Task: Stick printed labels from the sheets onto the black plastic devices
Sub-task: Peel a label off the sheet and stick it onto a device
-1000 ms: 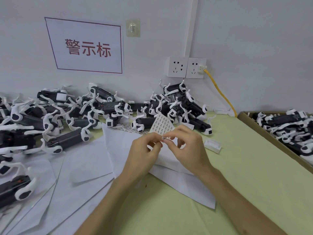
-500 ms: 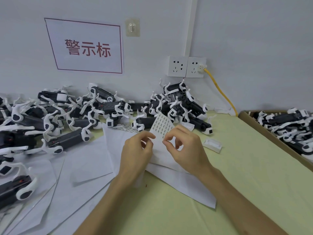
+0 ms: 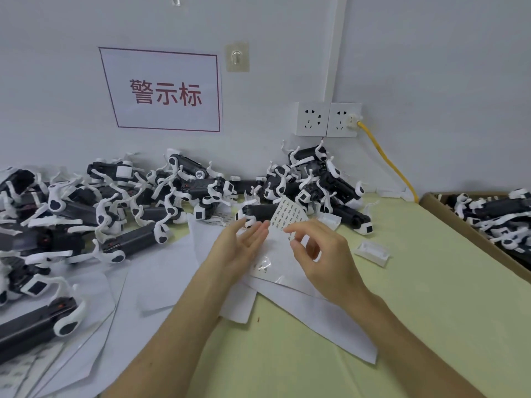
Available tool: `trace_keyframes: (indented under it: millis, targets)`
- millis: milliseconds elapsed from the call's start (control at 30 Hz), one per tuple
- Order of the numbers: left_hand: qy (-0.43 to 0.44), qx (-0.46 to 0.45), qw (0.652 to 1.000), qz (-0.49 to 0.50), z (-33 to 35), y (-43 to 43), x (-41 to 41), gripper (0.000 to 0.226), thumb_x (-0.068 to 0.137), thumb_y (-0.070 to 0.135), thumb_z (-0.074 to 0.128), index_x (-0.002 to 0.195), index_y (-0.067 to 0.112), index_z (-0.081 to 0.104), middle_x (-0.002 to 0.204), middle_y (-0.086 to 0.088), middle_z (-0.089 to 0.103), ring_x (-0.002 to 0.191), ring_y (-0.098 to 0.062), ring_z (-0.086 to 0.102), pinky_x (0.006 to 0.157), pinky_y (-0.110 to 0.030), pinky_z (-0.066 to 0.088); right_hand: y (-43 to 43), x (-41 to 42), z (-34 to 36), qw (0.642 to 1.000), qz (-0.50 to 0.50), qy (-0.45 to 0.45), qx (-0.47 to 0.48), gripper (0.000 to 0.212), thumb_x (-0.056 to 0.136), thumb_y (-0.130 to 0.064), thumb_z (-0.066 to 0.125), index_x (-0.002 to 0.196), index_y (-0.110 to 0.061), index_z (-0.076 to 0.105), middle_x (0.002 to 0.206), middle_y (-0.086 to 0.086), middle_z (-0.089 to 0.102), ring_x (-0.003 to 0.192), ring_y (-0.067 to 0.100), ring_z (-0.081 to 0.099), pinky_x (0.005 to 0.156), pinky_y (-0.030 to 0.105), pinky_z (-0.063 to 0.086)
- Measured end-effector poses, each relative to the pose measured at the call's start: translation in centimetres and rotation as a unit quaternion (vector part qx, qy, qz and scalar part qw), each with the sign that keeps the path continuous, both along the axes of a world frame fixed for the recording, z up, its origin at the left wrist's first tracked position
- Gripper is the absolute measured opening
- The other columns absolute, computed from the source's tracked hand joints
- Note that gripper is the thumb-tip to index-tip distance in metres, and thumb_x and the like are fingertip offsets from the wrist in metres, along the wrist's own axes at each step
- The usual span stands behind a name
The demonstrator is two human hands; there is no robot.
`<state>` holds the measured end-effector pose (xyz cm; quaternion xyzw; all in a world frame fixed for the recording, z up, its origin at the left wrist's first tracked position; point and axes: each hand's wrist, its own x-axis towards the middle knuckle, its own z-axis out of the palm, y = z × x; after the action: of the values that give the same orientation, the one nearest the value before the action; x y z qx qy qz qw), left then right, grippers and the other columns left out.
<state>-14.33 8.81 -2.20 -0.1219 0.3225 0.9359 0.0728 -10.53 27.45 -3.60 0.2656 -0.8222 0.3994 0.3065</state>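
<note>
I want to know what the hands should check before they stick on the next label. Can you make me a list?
1. Are there labels left on the label sheet? Ok: rows of printed labels show.
2. Is a label already peeled off? Cannot tell: the right hand curls its fingers at the sheet's edge, and anything between them is too small to see.
3. Is a device held ready? Not ok: the left hand is flat and holds nothing.
4. Is a black device close by? Ok: one lies just behind the sheet.
5. Are the devices in the cardboard box labelled? Cannot tell.
</note>
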Motion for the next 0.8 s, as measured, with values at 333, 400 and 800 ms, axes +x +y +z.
trace_keyframes:
  millis: [333,400,800]
  targets:
    - [0.053,-0.378,0.92,0.084,-1.4,2.3,-4.9,0.015,0.106,0.015,0.05,0.103,0.002,0.056,0.086,-0.019,0.071,0.065,-0.021,0.067,0.058,-0.025,0.059,0.3,0.0,0.4,0.999,-0.007,-0.009,-0.033,0.027,0.094,-0.009,0.062,0.105,-0.033,0.068,0.093,-0.016,0.061,0.065,0.015,0.057,0.059,0.018,0.046]
    - [0.092,-0.425,0.893,0.115,-1.5,2.2,-4.5,0.016,0.106,0.016,0.049,0.096,0.006,0.056,0.089,-0.02,0.073,0.068,-0.022,0.07,0.065,-0.03,0.062,0.2,0.1,0.5,0.999,-0.011,-0.004,-0.041,0.026,0.093,-0.007,0.062,0.104,-0.03,0.069,0.092,-0.018,0.061,0.066,0.012,0.057,0.059,0.014,0.043]
    - [0.24,-0.394,0.86,0.219,1.1,1.4,2.2,0.02,0.109,0.023,0.046,0.101,0.013,0.061,0.087,-0.003,0.077,0.084,-0.02,0.076,0.078,-0.032,0.058,0.2,-0.2,2.5,0.783,0.097,-0.397,-0.469,0.057,0.092,-0.056,0.055,0.141,-0.028,0.044,0.112,0.01,0.075,0.094,0.036,0.075,0.07,0.041,0.055]
